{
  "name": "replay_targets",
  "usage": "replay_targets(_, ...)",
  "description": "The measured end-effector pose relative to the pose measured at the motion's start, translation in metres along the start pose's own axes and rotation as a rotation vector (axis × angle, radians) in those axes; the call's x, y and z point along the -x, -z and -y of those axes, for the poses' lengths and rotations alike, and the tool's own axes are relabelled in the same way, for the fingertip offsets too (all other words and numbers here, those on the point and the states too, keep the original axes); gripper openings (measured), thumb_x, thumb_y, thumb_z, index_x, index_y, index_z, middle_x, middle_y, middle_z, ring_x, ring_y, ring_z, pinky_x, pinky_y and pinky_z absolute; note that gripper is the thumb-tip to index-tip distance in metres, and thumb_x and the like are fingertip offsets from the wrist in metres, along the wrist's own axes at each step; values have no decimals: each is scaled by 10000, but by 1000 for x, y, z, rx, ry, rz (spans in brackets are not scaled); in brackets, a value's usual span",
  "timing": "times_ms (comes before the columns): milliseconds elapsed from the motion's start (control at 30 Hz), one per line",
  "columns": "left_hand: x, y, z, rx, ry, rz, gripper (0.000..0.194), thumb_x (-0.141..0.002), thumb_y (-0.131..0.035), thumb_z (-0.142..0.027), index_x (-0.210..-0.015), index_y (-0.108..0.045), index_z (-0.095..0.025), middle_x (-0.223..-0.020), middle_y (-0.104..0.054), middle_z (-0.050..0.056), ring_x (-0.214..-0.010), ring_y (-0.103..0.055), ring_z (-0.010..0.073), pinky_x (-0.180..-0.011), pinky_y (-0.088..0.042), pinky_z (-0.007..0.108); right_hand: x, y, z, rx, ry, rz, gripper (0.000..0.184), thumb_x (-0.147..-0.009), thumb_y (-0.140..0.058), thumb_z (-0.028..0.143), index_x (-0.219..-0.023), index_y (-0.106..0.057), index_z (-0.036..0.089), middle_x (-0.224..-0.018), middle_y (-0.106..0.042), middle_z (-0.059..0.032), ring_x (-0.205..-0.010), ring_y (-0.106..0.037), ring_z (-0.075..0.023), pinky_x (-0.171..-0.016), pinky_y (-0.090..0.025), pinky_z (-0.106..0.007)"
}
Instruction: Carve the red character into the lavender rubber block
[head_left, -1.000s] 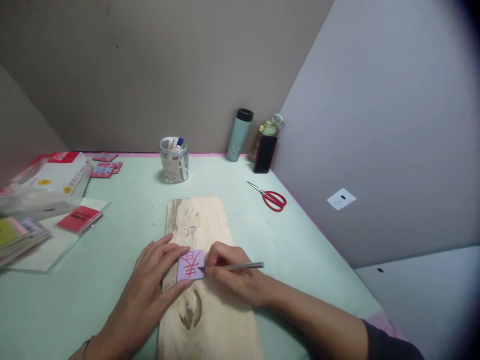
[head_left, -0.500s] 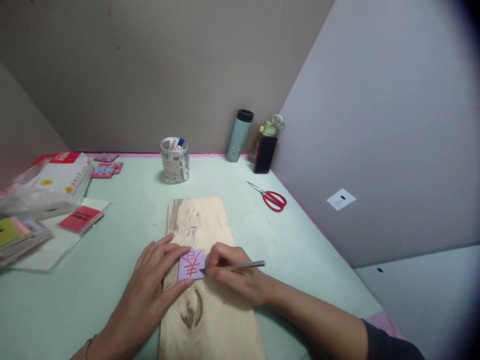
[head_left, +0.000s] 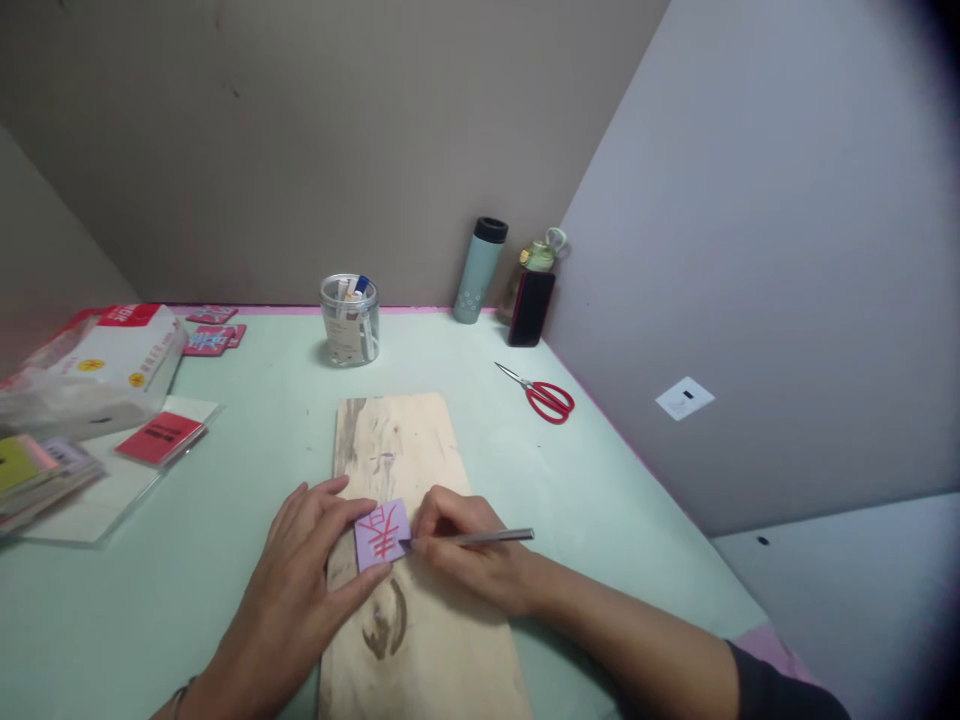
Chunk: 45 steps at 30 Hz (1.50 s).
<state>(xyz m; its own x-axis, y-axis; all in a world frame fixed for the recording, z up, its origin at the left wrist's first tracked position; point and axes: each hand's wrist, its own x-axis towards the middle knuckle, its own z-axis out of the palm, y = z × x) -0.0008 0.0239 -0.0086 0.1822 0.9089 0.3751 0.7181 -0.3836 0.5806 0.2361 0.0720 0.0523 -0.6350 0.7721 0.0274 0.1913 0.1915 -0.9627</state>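
Observation:
A small flat purple square (head_left: 379, 545), marked with red character strokes, lies on a wooden board (head_left: 420, 440). Between its thumb and index finger, my left hand (head_left: 304, 570) grips the square by the top and bottom edges, pressing it to the board. My right hand (head_left: 472, 555) pinches a slim silver craft knife (head_left: 501, 536) like a pen. The knife's dark tip touches the square's right edge, near the red strokes. Fingers hide part of the knife's front end.
Red-handled scissors (head_left: 550, 400) lie right of the board. Behind stand a clear jar (head_left: 351, 320) of tools, a blue-grey tumbler (head_left: 480, 270) and a phone (head_left: 532, 310) leaning on a green-lidded bottle (head_left: 538, 255). Packs (head_left: 161, 437) and a plastic bag (head_left: 124, 365) sit at left.
My left hand has turned the purple square slightly, so it now sits tilted on the board. The craft knife has stayed at its right edge.

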Motion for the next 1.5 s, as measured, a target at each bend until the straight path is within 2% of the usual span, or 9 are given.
replay_targets(133,3,-2,-4,-59,-48,-12,463,-899,-724,-533,-1245,-550,-278,-1194,-628,60,-1327,-548,336,-1229,-273,607,1,-1,1,32,-7,-20,130,-902,-575,256,-802,-504,214,-730,-513,30,-659,-441,-134,-607,-351,-274)
replay_targets(267,4,0,-1,-71,-95,58,707,-861,-737,-640,-1408,-471,-280,-1227,-638,76,-1272,-573,345,-1220,-266,626,1,-1,0,26,-29,-43,126,-894,-585,264,-803,-515,212,-716,-511,35,-645,-438,-132,-591,-345,-268)
replay_targets(333,3,1,2,-78,-111,102,748,-874,-729,-632,-1474,-431,-299,-1218,-648,66,-1260,-580,340,-1217,-262,627,1,-1,0,28,-33,-48,119,-892,-584,262,-804,-522,211,-719,-515,34,-646,-441,-132,-594,-346,-269)
replay_targets(500,4,3,5,-80,-121,103,616,-920,-706,-555,-1442,-470,-329,-1248,-659,46,-1290,-567,325,-1221,-261,586,1,-2,0,26,-39,-61,130,-891,-594,256,-797,-516,211,-721,-515,33,-648,-439,-132,-599,-344,-268)
replay_targets(633,5,1,1,-76,-110,80,590,-900,-741,-509,-1382,-479,-293,-1256,-672,55,-1300,-556,327,-1230,-244,591,0,-3,-1,24,-41,-78,172,-895,-605,292,-785,-499,214,-702,-499,36,-639,-430,-136,-594,-336,-271)
replay_targets(767,4,-1,-1,-82,-99,72,576,-881,-765,-492,-1342,-491,-280,-1247,-686,59,-1305,-567,333,-1230,-249,601,1,-2,2,51,-20,-28,152,-920,-568,280,-812,-481,219,-718,-489,41,-645,-417,-133,-595,-327,-269)
replay_targets(867,4,0,-1,-89,-88,66,579,-863,-778,-506,-1324,-503,-287,-1223,-697,60,-1286,-591,337,-1222,-268,610,2,0,4,66,10,14,131,-925,-541,270,-825,-473,221,-731,-485,41,-654,-415,-133,-608,-326,-274)
replay_targets(1167,3,0,-1,-77,-69,61,569,-852,-789,-531,-1294,-530,-283,-1195,-709,62,-1280,-600,341,-1209,-289,636,3,2,2,45,1,25,122,-912,-552,273,-825,-485,221,-746,-499,35,-662,-428,-139,-609,-344,-280)
replay_targets(1500,4,-1,-1,-75,-81,58,574,-856,-784,-543,-1298,-526,-282,-1189,-709,61,-1290,-586,345,-1203,-300,626,2,1,0,-6,-5,-9,133,-912,-581,275,-817,-509,215,-762,-526,24,-674,-444,-139,-616,-363,-280)
